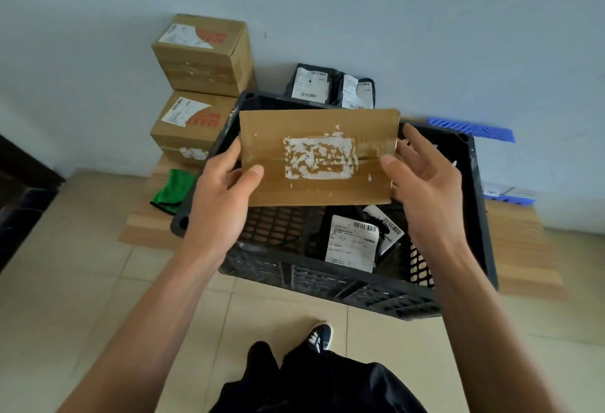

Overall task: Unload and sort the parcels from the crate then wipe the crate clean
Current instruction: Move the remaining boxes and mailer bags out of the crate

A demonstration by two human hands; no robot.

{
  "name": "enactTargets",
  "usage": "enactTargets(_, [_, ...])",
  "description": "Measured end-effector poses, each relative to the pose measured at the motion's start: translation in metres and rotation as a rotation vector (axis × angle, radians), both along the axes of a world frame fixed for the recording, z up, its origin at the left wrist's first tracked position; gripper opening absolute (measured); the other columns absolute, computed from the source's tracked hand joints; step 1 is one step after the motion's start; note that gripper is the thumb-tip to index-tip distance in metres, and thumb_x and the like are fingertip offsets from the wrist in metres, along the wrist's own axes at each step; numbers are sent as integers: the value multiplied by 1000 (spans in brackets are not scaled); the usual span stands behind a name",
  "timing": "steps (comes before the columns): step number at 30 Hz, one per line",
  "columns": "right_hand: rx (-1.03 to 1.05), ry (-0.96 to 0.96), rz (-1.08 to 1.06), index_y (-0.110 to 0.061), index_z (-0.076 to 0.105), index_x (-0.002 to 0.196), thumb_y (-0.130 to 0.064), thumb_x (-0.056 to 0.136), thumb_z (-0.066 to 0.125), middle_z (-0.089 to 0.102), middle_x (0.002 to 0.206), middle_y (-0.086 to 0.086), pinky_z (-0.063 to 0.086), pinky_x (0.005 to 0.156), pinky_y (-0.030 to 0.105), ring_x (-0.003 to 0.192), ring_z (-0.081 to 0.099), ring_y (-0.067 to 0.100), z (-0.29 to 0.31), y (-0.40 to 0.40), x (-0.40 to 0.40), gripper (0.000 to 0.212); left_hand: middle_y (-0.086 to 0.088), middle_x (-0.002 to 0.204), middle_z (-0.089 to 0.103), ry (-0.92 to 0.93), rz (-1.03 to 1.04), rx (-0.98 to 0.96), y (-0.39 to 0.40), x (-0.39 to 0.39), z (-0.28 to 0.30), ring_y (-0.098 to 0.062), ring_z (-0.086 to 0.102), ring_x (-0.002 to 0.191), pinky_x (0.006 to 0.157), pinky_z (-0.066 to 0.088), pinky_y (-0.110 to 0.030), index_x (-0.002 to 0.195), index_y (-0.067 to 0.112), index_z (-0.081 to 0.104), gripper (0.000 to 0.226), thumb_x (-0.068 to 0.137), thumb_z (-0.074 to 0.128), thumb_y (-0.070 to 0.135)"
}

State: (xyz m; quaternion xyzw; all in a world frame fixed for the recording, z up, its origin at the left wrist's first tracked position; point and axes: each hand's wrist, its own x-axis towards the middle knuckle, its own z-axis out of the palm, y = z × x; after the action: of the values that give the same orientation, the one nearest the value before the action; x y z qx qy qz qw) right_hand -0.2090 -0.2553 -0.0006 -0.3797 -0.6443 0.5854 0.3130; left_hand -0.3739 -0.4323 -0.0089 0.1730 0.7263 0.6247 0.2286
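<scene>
We see a beige tiled floor [75, 285] across the lower frame, and on it a spread of flattened cardboard sheets [523, 249] running along the wall. On the cardboard, mid-frame, sits the black slatted crate [327, 278]. At its left lies a green cloth [172, 186], and above that, upper left, two brown boxes [193, 127] stand stacked. Behind the crate we spot two black mailer bags [330, 85]; at right, blue plastic pieces [474, 131].
</scene>
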Motion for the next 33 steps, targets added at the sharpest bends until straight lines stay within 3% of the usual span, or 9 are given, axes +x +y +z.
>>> enactTargets(4, [18, 23, -14, -30, 52, 149, -31, 96, 66, 72, 127, -9, 53, 104, 49, 121, 66, 12, 11, -30, 7, 55, 16, 121, 72, -4, 20, 93, -29, 7, 2, 0, 67, 111, 93, 54, -25, 142, 31, 57, 45, 101, 59, 13])
enactTargets(8, [83, -24, -13, -36, 67, 128, -53, 96, 57, 73, 118, -4, 55, 97, 53, 114, 69, 19, 17, -63, 11, 38, 14, 123, 71, -7, 15, 189, -63, 22, 4, -4, 65, 117, 97, 53, -29, 138, 21, 58, 42, 98, 61, 6])
enactTargets(11, [106, 1, -109, -29, 66, 124, -52, 100, 56, 74, 111, -10, 59, 90, 38, 104, 69, 5, 20, -85, 16, 35, 14, 123, 71, -37, 12, 219, -81, 37, 0, -3, 65, 116, 97, 54, -28, 128, 19, 61, 34, 97, 61, 3])
enactTargets(14, [111, 18, -178, -23, 58, 123, -48, 101, 57, 70, 106, -10, 54, 70, 17, 91, 67, -6, 22, -102, 26, 33, 10, 122, 70, -37, 11, 225, -93, 49, -4, -5, 66, 115, 98, 55, -34, 125, 17, 58, 28, 99, 61, 7])
enactTargets(18, [87, 37, -171, -27, 56, 124, -34, 100, 62, 70, 111, -11, 55, 79, 28, 98, 70, 4, 21, -119, 37, 26, 9, 135, 62, -129, 41, 221, -107, 54, -3, -8, 61, 123, 101, 51, -40, 150, 25, 42, 67, 90, 60, 49])
enactTargets(20, [97, 70, -142, -28, 55, 131, -23, 100, 59, 69, 118, -13, 56, 89, 35, 107, 68, 5, 18, -129, 42, 32, 8, 140, 58, -190, 39, 215, -112, 53, 1, -11, 57, 128, 103, 51, -43, 156, 29, 36, 76, 89, 58, 57])
enactTargets(23, [131, 116, -86, -30, 49, 143, -13, 97, 54, 65, 130, -15, 53, 102, 40, 118, 63, 3, 15, -146, 45, 49, 12, 136, 60, -220, 52, 260, -119, 51, 8, -9, 59, 124, 94, 53, -36, 156, 32, 35, 69, 96, 61, 52])
enactTargets(26, [147, 149, -37, -30, 45, 150, -13, 94, 53, 60, 139, -15, 48, 111, 45, 128, 58, 7, 12, -159, 48, 59, 17, 132, 64, -135, 10, 226, -127, 48, 10, -9, 62, 122, 103, 51, -46, 150, 40, 42, 73, 85, 73, 55])
enactTargets(33, [204, 160, 22, -28, 50, 145, -16, 89, 52, 60, 137, -16, 48, 110, 46, 130, 56, 10, 9, -169, 54, 58, 17, 120, 72, -66, 15, 276, -145, 54, 8, -1, 67, 108, 96, 53, -33, 142, 37, 54, 55, 92, 73, 27])
